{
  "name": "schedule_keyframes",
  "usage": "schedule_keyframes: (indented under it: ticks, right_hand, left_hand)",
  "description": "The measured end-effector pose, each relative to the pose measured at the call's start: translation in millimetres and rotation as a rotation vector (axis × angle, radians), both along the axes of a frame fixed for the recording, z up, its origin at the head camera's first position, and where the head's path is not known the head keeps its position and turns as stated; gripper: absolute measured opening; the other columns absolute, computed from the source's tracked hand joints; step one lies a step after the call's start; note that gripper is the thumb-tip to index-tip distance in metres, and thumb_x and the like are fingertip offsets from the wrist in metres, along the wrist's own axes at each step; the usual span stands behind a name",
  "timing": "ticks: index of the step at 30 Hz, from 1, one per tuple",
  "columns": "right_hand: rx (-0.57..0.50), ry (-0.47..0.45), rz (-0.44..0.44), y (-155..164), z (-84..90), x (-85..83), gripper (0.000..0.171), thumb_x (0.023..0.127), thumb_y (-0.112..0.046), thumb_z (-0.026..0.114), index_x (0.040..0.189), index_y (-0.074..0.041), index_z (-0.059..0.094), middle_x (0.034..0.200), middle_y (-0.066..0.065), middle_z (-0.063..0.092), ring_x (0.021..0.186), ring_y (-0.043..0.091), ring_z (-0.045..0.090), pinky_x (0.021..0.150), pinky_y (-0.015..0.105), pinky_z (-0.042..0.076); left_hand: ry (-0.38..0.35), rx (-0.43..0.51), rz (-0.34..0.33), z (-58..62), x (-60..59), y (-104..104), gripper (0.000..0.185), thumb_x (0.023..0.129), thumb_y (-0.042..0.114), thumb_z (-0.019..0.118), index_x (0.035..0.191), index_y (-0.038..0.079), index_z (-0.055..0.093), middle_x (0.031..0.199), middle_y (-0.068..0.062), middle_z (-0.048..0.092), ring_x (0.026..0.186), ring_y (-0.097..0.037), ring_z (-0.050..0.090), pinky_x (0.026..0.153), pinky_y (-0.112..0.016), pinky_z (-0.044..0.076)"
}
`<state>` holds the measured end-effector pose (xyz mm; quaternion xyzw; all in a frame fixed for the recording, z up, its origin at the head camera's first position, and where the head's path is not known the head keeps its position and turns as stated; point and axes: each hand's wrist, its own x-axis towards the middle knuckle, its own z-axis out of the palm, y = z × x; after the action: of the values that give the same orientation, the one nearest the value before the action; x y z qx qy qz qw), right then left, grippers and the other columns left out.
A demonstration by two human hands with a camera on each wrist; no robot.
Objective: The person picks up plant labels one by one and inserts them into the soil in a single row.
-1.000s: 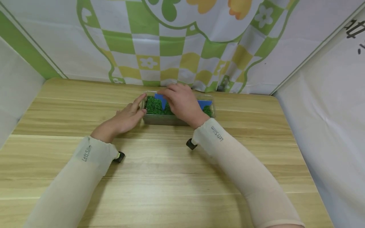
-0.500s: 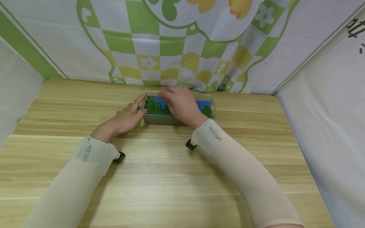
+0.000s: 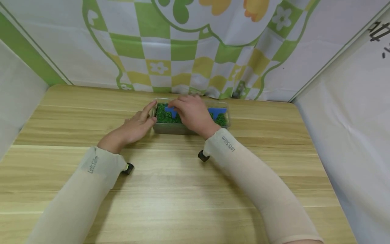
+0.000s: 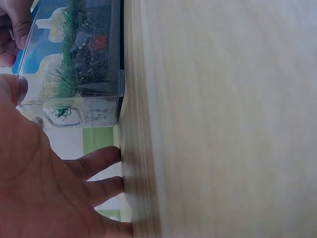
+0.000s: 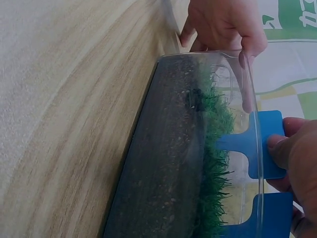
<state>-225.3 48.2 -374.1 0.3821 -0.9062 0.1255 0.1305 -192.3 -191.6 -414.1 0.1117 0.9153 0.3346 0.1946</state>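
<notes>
A clear plastic box (image 3: 170, 128) lined with green artificial grass (image 3: 164, 117) stands at the table's far middle. My right hand (image 3: 190, 113) reaches over it and pinches a blue T-shaped piece (image 3: 169, 110) just above the grass near the left end; in the right wrist view the blue piece (image 5: 262, 144) sits behind the box's rim between the fingertips (image 5: 285, 151). A second blue piece (image 3: 217, 111) stands in the grass at the right end. My left hand (image 3: 134, 127) lies on the table against the box's left end (image 4: 79, 64), fingers relaxed, thumb at the rim.
The wooden table (image 3: 170, 189) spreads wide in front of the box. A green, yellow and white checked cloth (image 3: 182, 51) hangs right behind the box. White sheets wall off the left and right sides.
My right hand has eased the blue piece slightly down and left toward the grass. The left hand and the box have stayed put.
</notes>
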Motion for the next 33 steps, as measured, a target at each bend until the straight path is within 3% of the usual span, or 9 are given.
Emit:
schedule_keyframes:
  ticks: [8, 13, 19, 25, 33]
  right_hand:
    - [0.013, -0.015, -0.013, -1, 0.8, 2.9, 0.024, 0.102, -0.019, 0.059, 0.121, -0.023, 0.072, 0.116, -0.004, 0.073, 0.111, 0.019, 0.066, 0.11, 0.062, 0.038]
    - [0.01, -0.011, -0.009, 0, 0.2, 3.1, 0.024, 0.102, -0.019, 0.059, 0.121, -0.023, 0.073, 0.116, -0.004, 0.073, 0.11, 0.019, 0.066, 0.108, 0.056, 0.042]
    - [0.021, -0.014, 0.001, 3, 1.0, 1.6, 0.027, 0.102, -0.02, 0.06, 0.126, -0.023, 0.07, 0.119, -0.005, 0.072, 0.11, 0.017, 0.066, 0.096, 0.044, 0.047]
    - [-0.012, -0.008, -0.002, 12, 3.0, 0.0, 0.03, 0.102, -0.025, 0.06, 0.131, -0.022, 0.067, 0.125, -0.003, 0.069, 0.114, 0.018, 0.063, 0.101, 0.046, 0.045]
    - [-0.13, 0.088, 0.029, 37, 8.5, 4.7, 0.026, 0.101, -0.026, 0.061, 0.123, -0.016, 0.071, 0.114, 0.001, 0.071, 0.103, 0.021, 0.066, 0.092, 0.042, 0.05]
  left_hand:
    - [-0.005, -0.003, -0.007, -0.6, 0.2, 0, 0.064, 0.105, 0.056, 0.02, 0.155, 0.046, -0.019, 0.158, -0.027, 0.03, 0.151, -0.048, 0.01, 0.107, -0.081, -0.007]
    - [-0.003, 0.0, -0.007, 0.1, 0.4, 1, 0.064, 0.105, 0.055, 0.02, 0.156, 0.046, -0.018, 0.158, -0.027, 0.029, 0.151, -0.049, 0.01, 0.107, -0.081, -0.007]
    - [0.0, 0.0, -0.007, -0.1, 0.0, 1, 0.064, 0.105, 0.056, 0.02, 0.155, 0.047, -0.019, 0.159, -0.027, 0.027, 0.151, -0.048, 0.011, 0.106, -0.081, -0.006]
    - [0.002, -0.01, -0.005, 0.8, -0.6, 1, 0.063, 0.105, 0.056, 0.019, 0.154, 0.049, -0.02, 0.16, -0.027, 0.024, 0.151, -0.048, 0.008, 0.106, -0.081, -0.006]
    - [0.001, -0.009, -0.004, 0.3, -0.6, 1, 0.063, 0.105, 0.056, 0.019, 0.153, 0.05, -0.02, 0.162, -0.026, 0.022, 0.152, -0.047, 0.006, 0.107, -0.081, -0.008]
